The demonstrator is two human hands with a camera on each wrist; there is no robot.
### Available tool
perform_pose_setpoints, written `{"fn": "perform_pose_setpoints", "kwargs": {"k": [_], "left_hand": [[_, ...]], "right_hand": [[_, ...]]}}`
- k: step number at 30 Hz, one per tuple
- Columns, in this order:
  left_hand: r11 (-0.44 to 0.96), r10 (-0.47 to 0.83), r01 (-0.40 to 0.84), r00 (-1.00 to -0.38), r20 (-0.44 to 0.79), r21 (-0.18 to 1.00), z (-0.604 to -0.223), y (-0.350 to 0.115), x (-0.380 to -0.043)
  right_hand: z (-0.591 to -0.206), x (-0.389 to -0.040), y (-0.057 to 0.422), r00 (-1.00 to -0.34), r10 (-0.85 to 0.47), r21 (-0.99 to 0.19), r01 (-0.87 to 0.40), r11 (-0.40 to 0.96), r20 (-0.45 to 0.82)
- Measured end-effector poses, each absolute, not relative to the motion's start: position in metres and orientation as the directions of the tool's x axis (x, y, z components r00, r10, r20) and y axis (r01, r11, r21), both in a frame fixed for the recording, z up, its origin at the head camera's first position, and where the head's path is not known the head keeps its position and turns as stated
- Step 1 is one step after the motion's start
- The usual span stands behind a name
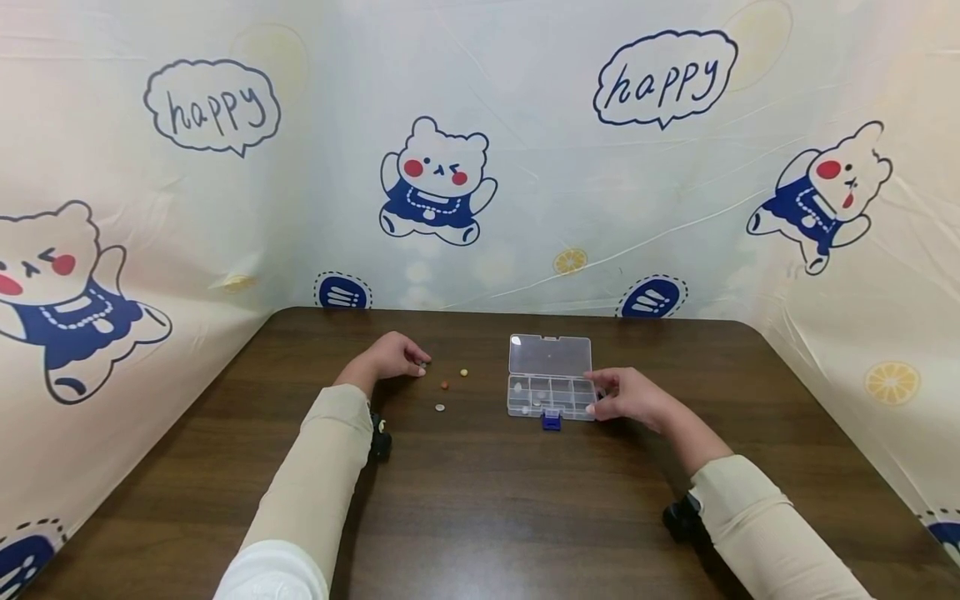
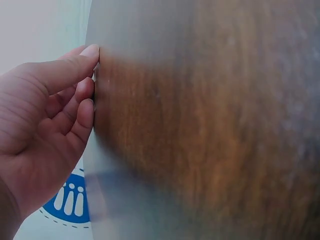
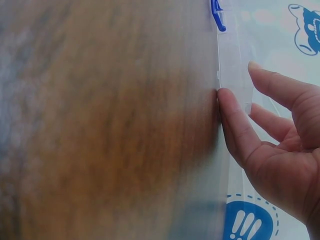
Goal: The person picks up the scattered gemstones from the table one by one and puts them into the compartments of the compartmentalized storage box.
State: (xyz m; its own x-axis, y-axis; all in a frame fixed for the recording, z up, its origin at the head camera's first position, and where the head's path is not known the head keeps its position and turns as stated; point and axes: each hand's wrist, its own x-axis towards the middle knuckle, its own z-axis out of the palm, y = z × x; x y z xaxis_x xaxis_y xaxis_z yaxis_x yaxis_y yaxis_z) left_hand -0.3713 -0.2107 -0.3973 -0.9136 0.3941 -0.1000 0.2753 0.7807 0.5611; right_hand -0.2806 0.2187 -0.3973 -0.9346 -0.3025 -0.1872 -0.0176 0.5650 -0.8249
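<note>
In the head view my left hand [image 1: 388, 356] pinches a small grey piece [image 1: 422, 364] between thumb and fingers, low over the table. The left wrist view shows this left hand [image 2: 52, 107] from the side; the piece is hidden there. My right hand [image 1: 633, 396] holds the right end of a clear plastic compartment box [image 1: 551, 396], its lid [image 1: 551, 355] lifted back. Thumb and fingers of the right hand [image 3: 280, 125] touch the box's end. Several small pale pieces [image 1: 537, 398] lie in the left compartments. A blue latch [image 1: 551, 420] hangs at the front.
Between the left hand and the box lie a small yellow piece [image 1: 463, 372], an orange-brown one [image 1: 445, 385] and a round pale one [image 1: 440, 407]. The brown wooden table [image 1: 480, 508] ends at a printed cloth backdrop [image 1: 540, 208].
</note>
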Motion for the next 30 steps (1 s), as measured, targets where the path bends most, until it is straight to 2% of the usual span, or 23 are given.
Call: {"fn": "perform_pose_setpoints", "kwargs": {"k": [9,30], "left_hand": [[0.799,0.411,0.303,-0.906,-0.103,0.520,-0.3982,-0.2096,-0.3733],[0.783,0.367,0.253,-0.926,-0.094,0.568,-0.4031,-0.2102,-0.3689]], "right_hand": [[-0.3955,-0.2804,0.2189,-0.936,-0.300,-0.823,-0.019,0.568,-0.186],[-0.3969,-0.2801,0.2182,-0.932,-0.306,-0.831,-0.009,0.556,-0.195]]}}
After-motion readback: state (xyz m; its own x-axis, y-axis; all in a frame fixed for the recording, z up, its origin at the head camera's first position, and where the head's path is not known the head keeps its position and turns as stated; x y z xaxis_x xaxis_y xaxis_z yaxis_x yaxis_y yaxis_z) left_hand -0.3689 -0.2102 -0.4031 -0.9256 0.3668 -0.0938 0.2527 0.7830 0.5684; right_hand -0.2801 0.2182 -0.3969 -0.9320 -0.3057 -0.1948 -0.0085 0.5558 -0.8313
